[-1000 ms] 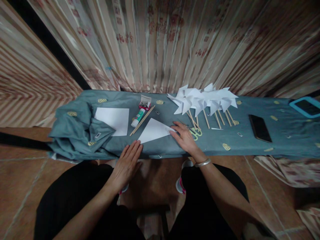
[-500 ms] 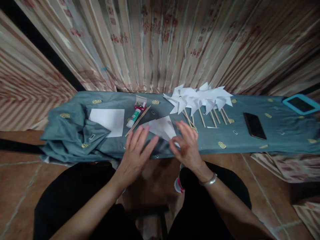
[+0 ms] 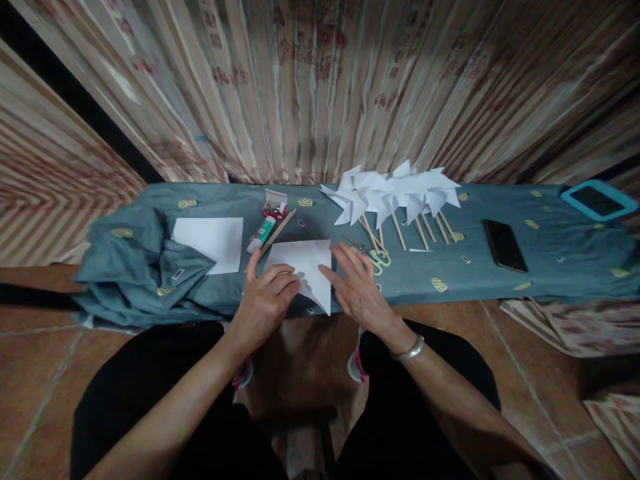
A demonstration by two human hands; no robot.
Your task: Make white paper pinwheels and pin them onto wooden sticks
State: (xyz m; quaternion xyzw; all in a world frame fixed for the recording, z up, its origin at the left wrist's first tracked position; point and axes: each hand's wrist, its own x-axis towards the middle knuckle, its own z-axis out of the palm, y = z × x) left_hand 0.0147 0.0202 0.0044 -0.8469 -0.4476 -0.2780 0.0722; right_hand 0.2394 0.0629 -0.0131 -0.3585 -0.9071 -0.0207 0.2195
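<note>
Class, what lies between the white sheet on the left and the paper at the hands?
A glue stick and thin wooden sticks lie there, as the head view shows.

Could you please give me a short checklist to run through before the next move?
1. Left hand at the white sheet: ok.
2. Left hand pinching the white sheet: cannot tell.
3. Right hand at that sheet's right edge: ok.
4. Scissors laid down, out of both hands: ok.
5. Other sheet uncovered: not ok, cloth overlaps it.
6. Glue stick upright: not ok, lying on its side.
</note>
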